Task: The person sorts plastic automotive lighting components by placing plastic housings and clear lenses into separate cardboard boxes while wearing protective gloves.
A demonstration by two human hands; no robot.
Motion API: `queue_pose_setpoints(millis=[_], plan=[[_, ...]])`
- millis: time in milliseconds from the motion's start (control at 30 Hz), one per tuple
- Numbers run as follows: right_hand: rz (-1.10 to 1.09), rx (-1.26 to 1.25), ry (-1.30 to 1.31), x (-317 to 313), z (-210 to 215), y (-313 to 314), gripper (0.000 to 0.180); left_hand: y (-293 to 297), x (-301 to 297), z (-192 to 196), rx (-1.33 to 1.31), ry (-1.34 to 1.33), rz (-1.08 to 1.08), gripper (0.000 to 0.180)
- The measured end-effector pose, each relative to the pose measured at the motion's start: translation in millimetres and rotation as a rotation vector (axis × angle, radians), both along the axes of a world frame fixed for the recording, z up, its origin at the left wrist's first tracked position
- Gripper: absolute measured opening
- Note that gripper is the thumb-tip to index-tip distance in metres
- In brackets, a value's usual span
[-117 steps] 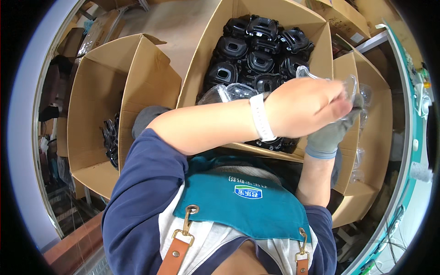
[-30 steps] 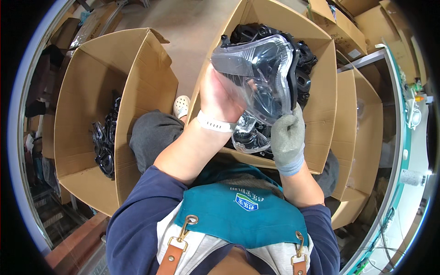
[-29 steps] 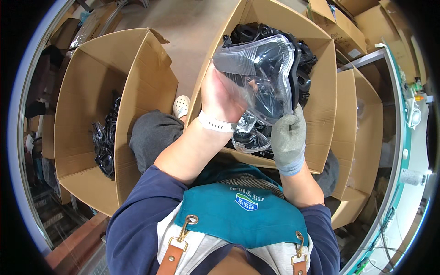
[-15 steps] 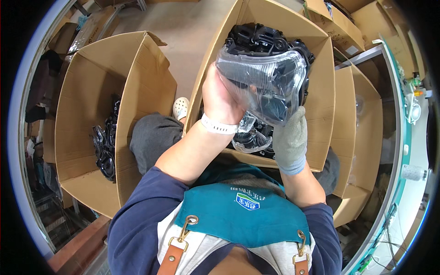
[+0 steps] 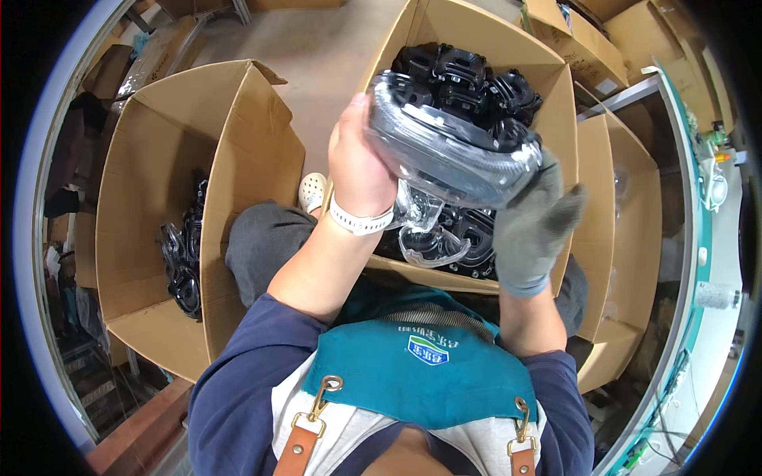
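A clear plastic lamp cover (image 5: 460, 155) with fine ribs along its edge is held up over an open cardboard box, turned edge-on. My bare left hand (image 5: 361, 159), with a white band on the wrist, grips its left end. At the right end my right hand (image 5: 532, 226), in a grey glove, has some fingers against the cover, while another part of the glove sticks out to the side. Black lamp housings (image 5: 464, 75) lie in the box behind the cover. Below it, nearer to me, another clear cover (image 5: 435, 247) rests among more black parts.
The middle cardboard box (image 5: 559, 151) stands between my legs. A second box (image 5: 254, 159) on the left holds several black parts (image 5: 184, 270). Another box (image 5: 635, 182) on the right has clear pieces inside. A bench (image 5: 718, 262) runs along the right edge.
The lamp cover has tilted from showing its broad face to lying edge-on. My left hand has shifted slightly left, and my right hand has moved right with its fingers more spread.
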State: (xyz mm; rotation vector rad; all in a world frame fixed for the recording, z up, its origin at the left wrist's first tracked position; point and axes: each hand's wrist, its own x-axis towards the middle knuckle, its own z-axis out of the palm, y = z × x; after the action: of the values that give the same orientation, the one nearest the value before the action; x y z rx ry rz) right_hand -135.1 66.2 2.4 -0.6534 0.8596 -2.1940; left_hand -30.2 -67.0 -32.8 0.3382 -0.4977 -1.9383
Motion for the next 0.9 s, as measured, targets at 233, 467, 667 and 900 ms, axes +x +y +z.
queue_pose_setpoints(millis=[233, 467, 667, 900], plan=[[0.037, 0.237, 0.317, -17.7, -5.3, 17.6, 0.030, 11.9, -2.9, 0.2, -0.115, 0.053, -0.086, 0.031], [-0.080, 0.177, 0.357, -8.6, -4.8, 23.3, 0.024, 16.7, -6.5, -0.3, -0.057, 0.015, -0.074, 0.034], [-0.125, 0.239, 0.601, 25.1, 14.6, 15.7, 0.036, 16.4, -1.3, 7.0, -0.173, -0.119, -0.019, 0.042], [-0.178, 0.245, 0.456, 31.5, -2.8, 13.5, 0.054, 23.6, -6.0, 4.5, -0.074, -0.141, 0.123, 0.042]])
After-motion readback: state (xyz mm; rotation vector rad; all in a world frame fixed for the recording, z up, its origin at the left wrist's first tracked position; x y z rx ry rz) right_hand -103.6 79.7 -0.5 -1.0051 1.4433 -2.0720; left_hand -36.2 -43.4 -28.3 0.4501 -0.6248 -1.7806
